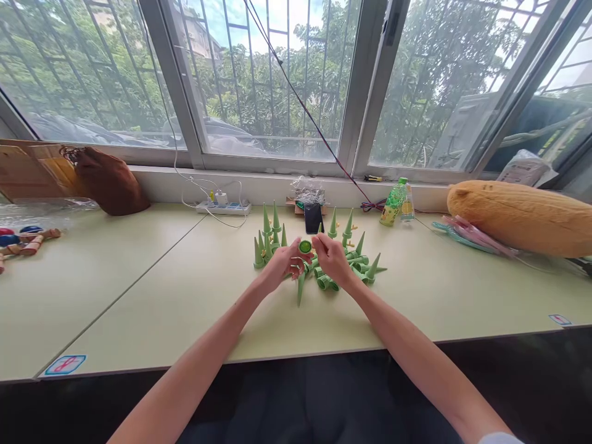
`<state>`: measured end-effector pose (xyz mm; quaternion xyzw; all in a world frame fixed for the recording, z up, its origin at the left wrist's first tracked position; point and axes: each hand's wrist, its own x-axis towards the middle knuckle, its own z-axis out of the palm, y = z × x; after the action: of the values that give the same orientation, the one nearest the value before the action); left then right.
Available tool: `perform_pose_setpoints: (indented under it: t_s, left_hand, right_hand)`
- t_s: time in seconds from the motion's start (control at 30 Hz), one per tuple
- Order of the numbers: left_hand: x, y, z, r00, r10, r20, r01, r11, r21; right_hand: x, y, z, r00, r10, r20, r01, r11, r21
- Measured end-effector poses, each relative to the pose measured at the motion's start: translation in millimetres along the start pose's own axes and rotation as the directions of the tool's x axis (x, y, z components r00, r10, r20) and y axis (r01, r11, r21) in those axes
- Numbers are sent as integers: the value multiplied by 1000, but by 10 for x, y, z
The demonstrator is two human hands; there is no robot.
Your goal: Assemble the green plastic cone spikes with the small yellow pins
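My left hand [285,264] is closed around a green cone-shaped spike [302,276] whose round open end faces up and whose tip points down toward me. My right hand [332,259] is pinched at the spike's top, its fingertips touching near the rim; what they pinch is too small to name. Both hands hover over a pile of green spikes [356,266] lying on the pale green table [194,296]. More spikes stand upright [271,237] just behind and left of my hands.
A black phone [313,217] leans behind the pile. A power strip [223,208] with cables lies by the window sill. A green bottle [394,202] stands back right, near a tan plush toy [520,217]. A brown bag [108,180] and wooden toys [28,242] are at the left.
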<state>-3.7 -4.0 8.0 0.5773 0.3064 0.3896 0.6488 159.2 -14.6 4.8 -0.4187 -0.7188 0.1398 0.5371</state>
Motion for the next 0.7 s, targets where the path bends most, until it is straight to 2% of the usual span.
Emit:
perform_pose_setpoints:
  t_s: [0.47, 0.7]
  left_hand:
    - [-22, 22, -7, 992, 125, 29, -128, 977, 169]
    - [-50, 38, 2, 982, 186, 4, -178, 930, 322]
  right_hand:
    - [8, -17, -25, 1000, 20, 4, -20, 999, -43]
    - [7, -8, -19, 999, 35, -2, -35, 996, -84]
